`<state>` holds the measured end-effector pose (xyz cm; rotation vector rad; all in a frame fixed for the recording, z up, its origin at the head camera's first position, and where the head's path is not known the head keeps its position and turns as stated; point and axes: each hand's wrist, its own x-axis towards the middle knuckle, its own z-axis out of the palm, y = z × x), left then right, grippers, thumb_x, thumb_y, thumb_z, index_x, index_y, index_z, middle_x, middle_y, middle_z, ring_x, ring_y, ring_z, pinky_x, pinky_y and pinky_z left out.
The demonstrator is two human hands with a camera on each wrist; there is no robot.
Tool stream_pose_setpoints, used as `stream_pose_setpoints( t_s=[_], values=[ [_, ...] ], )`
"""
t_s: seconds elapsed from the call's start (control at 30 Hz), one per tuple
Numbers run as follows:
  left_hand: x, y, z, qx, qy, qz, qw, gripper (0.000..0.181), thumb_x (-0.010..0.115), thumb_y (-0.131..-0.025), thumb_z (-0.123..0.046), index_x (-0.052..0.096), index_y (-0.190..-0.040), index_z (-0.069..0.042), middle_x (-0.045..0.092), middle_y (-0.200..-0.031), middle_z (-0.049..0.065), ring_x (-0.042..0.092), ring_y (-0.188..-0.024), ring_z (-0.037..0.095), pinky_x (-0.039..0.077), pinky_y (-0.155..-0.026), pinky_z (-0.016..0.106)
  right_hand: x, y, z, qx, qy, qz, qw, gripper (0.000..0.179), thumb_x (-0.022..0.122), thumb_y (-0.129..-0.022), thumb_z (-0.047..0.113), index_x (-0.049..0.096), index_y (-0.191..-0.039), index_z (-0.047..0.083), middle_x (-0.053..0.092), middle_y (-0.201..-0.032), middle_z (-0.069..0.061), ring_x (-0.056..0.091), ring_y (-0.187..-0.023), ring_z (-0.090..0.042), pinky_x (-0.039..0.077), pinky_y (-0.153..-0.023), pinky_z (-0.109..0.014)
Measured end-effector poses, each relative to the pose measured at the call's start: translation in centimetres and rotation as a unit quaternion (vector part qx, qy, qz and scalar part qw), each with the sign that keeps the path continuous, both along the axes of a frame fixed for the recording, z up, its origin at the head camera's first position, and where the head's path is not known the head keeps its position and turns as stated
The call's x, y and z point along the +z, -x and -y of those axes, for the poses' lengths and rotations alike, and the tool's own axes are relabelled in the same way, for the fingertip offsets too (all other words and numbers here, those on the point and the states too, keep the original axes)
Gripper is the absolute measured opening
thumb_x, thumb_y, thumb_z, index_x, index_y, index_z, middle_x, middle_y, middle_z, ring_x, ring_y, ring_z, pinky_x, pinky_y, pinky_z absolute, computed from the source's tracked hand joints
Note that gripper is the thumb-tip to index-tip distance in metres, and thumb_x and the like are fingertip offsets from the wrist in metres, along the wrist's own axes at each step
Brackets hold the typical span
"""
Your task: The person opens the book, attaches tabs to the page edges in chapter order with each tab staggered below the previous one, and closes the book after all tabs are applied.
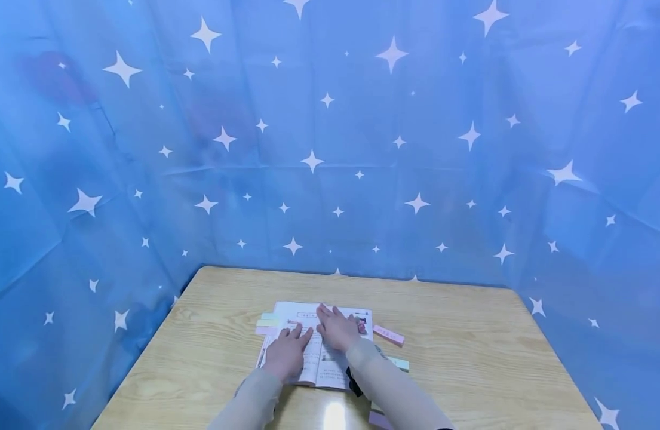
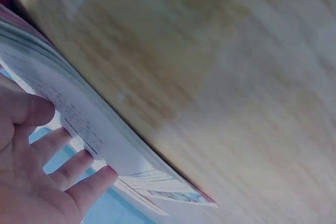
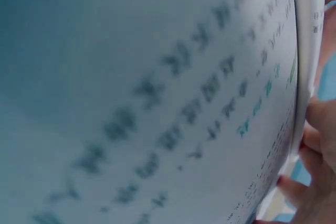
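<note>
Open paper book with white printed pages [image 1: 313,358] is lying on the light wood-grain desk [image 1: 469,346]; using the book as reference. Left hand [image 1: 286,353] is resting on the book's left page, fingers straight and spread, gripping nothing. Right hand [image 1: 337,330] is lying across the book's right page, fingertips sitting near the top of the gutter; fingers are extended, not holding anything. Both forearms are coming in from the book's near side in off-white sleeves [image 1: 251,397].

Around the book: pale mint strip [image 1: 269,316] and pale lilac strip [image 1: 266,331] are sitting at its upper left edge, mint one farther out; can't tell if they're touching it. Pink rectangular strip with markings [image 1: 389,335] is lying just off its right edge, tilted. Second mint strip [image 1: 399,364] is showing right of the book, partly hidden by the right arm. Purple strip [image 1: 380,420] is lying near-right of the book, also partly covered. Blue curtain with white stars [image 1: 362,209] is hanging beyond the book.
</note>
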<state>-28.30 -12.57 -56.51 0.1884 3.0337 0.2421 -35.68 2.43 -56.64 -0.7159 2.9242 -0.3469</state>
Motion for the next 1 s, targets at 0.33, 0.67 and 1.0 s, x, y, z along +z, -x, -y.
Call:
stream_pose_setpoints(
  t_s=[0.33,0.67,1.0],
  values=[
    [0.2,-0.1,-0.6,0.0,-0.015,-0.015,0.9998,0.054,0.054,-0.089,-0.006,0.053,-0.141,-0.022,0.046,-0.146,0.009,0.042,-0.129,0.038,0.054,-0.079,0.053,-0.2,-1.9,-1.2,0.02,0.009,-0.013,0.9997,0.054,0.053,-0.099,0.037,0.045,-0.146,0.011,0.038,-0.152,-0.003,0.037,-0.137,-0.032,0.026,-0.107,-0.066],
    [0.5,-0.3,-0.7,-0.005,-0.022,-0.011,0.9997,0.049,0.051,-0.093,-0.009,0.052,-0.142,-0.019,0.045,-0.147,0.012,0.041,-0.129,0.041,0.052,-0.085,0.055,0.3,-5.5,-1.4,0.037,0.029,-0.002,0.9989,0.049,0.059,-0.096,0.034,0.053,-0.14,0.015,0.045,-0.147,0.001,0.044,-0.133,-0.031,0.033,-0.096,-0.073],
    [0.2,-0.3,-0.4,-0.004,-0.036,0.014,0.9992,0.062,0.056,-0.086,-0.002,0.047,-0.145,-0.019,0.039,-0.151,0.012,0.033,-0.135,0.044,0.046,-0.092,0.06,0.0,-9.6,-2.0,0.081,0.046,0.002,0.9956,0.047,0.056,-0.098,0.033,0.052,-0.141,0.017,0.044,-0.148,0.004,0.044,-0.133,-0.024,0.032,-0.096,-0.074]
  ],
)
